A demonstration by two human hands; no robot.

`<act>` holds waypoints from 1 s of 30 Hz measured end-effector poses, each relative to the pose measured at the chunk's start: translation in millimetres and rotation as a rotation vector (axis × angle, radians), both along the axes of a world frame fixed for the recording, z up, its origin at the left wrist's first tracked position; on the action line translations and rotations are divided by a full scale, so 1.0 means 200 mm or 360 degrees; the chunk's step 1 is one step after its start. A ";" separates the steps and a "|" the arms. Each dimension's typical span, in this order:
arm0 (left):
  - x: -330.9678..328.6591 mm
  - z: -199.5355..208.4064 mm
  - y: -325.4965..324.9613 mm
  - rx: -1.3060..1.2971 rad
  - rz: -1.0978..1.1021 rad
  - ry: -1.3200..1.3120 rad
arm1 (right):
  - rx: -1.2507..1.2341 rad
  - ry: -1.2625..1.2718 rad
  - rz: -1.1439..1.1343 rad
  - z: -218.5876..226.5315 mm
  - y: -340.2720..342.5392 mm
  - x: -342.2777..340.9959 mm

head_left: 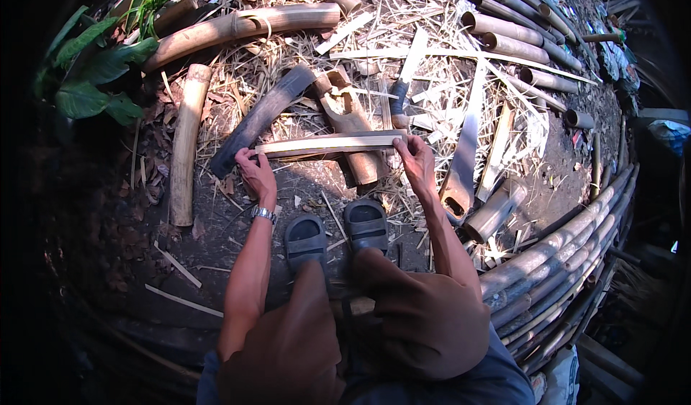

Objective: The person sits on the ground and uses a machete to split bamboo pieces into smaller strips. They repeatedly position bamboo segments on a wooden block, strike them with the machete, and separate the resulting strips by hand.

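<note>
Bamboo strip [327, 144] between left hand [260, 177] and right hand [417, 164]

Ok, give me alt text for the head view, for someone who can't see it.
A person's left hand and right hand hold a pale strip by its opposite ends, roughly level above the ground. A handsaw lies to the right, with long bamboo poles at lower right.
</note>
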State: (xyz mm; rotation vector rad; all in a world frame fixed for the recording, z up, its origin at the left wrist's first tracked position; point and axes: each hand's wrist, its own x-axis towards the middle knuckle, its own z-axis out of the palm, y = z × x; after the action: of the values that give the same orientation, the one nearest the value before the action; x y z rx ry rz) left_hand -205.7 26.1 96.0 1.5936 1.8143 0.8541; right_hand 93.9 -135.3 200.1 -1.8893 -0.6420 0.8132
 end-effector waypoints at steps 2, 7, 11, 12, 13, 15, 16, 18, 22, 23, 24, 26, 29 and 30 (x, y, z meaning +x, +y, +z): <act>0.04 0.03 0.00 0.0002 -0.0023 -0.0024 | 0.0077 0.0003 -0.0024 -0.03 0.00 0.03; 0.26 0.40 -0.09 0.0304 -0.0529 -0.0039 | -0.0075 -0.0132 0.0018 -0.03 -0.02 0.06; 0.49 0.85 -0.02 0.0607 -0.1887 0.0183 | -0.0038 -0.0162 0.0024 0.04 0.00 0.06; 0.56 0.91 -0.03 0.0537 -0.2100 0.0388 | -0.0068 -0.0171 0.0005 0.06 -0.01 0.07; 0.61 0.91 -0.05 0.0657 -0.2270 0.0519 | -0.0093 -0.0177 -0.0011 0.08 -0.02 0.08; 0.76 0.97 -0.12 0.0474 -0.2404 0.0875 | 0.0046 -0.0229 -0.0052 0.09 -0.04 0.07; 0.80 0.95 -0.14 0.0676 -0.2408 0.0902 | 0.0124 -0.0208 -0.0078 0.11 -0.04 0.05; 0.87 0.83 -0.16 0.0877 -0.2347 0.0812 | 0.0381 -0.0334 -0.0137 0.08 0.00 0.01; 1.01 0.53 -0.22 0.0467 -0.1941 0.0751 | 0.0414 -0.0464 -0.0152 0.03 0.05 -0.03; 1.06 0.49 -0.26 0.0448 -0.1809 0.0549 | 0.0435 -0.0414 -0.0190 0.02 0.03 0.00; 1.09 0.46 -0.29 0.0499 -0.1767 0.0491 | 0.0377 -0.0476 -0.0199 0.02 0.01 0.02; 1.07 0.39 -0.30 0.0610 -0.1685 0.0477 | 0.0383 -0.0398 -0.0129 0.06 -0.02 0.00; 1.12 0.36 -0.33 0.0646 -0.1699 0.0519 | 0.0392 -0.0666 -0.0178 -0.02 -0.15 0.05; 1.11 0.37 -0.33 0.0522 -0.1717 0.0567 | 0.0315 -0.0777 -0.0149 -0.03 -0.26 0.06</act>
State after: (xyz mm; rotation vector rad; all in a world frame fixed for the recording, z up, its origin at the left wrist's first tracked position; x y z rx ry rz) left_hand 15.8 -40.1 170.1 2.6311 0.7262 0.3495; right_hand 106.8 -186.9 193.9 -1.9254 -0.8863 0.2112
